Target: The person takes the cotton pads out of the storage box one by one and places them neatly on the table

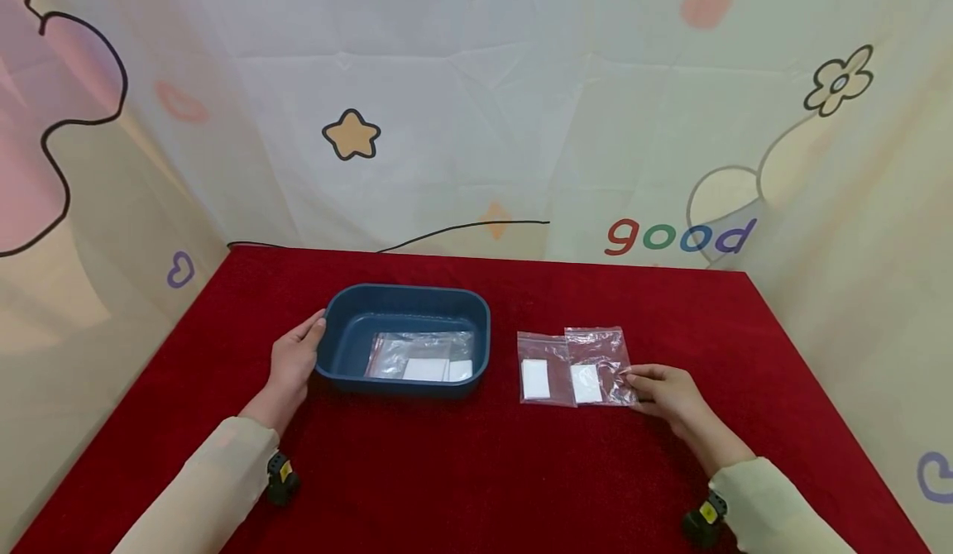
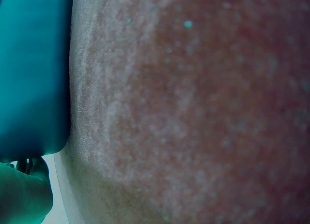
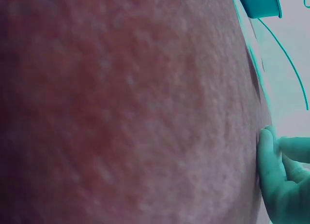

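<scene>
A dark blue rectangular plastic basin (image 1: 405,387) stands on the red cloth. Its left end is held by my left hand (image 1: 292,364), thumb near the rim. In the left wrist view the basin (image 2: 34,74) looms large, and the left hand (image 2: 24,192) is at its end. Clear zip bags (image 1: 387,351) with white pieces inside lie in the basin. To its right, two clear bags lie side by side: a left bag (image 1: 558,376) and a right bag (image 1: 596,346), each with a white square. My right hand (image 1: 673,397) pinches the right bag's edge; in the right wrist view the hand (image 3: 283,180) is partly cropped.
Red cloth (image 1: 476,471) covers the table, reaching back to a printed curtain (image 1: 447,124) that also hangs along both sides. A small dark device (image 1: 281,479) is strapped to the left wrist, and another device (image 1: 703,521) to the right.
</scene>
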Tool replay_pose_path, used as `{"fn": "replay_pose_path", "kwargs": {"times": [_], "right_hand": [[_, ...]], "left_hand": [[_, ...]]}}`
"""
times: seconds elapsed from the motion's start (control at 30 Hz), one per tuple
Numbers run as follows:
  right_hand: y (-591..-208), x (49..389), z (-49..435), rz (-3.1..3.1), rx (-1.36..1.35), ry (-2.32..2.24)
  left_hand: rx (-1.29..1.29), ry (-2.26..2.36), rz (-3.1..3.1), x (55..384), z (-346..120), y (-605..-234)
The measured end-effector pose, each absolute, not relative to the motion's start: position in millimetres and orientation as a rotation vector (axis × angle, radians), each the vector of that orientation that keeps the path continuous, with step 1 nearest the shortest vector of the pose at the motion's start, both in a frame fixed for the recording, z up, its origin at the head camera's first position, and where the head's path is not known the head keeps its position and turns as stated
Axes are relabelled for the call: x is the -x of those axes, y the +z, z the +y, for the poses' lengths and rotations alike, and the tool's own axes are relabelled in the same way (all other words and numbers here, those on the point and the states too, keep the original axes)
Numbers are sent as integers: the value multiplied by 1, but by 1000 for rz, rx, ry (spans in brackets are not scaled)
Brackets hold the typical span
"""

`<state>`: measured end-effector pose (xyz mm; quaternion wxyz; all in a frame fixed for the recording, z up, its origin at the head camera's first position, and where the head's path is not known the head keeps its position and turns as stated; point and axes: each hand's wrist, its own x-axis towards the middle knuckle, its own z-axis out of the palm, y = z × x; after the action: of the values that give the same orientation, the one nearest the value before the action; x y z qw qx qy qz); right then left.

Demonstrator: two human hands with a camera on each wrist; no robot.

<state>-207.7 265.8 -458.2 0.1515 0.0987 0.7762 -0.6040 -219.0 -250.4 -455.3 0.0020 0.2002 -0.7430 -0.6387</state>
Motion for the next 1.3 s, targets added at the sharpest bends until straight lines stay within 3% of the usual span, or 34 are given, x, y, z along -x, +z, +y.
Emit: {"fn": "replay_pose_path", "kwargs": {"times": [0.7,1.3], "right_hand": [[-449,209,267,2529,-232,-1383],[-447,205,267,2421,-226,-1447]], "left_hand": [[-636,-2006,-2319,219,-250,-455],[-613,-2033,-2301,217,-249,-454]]}}
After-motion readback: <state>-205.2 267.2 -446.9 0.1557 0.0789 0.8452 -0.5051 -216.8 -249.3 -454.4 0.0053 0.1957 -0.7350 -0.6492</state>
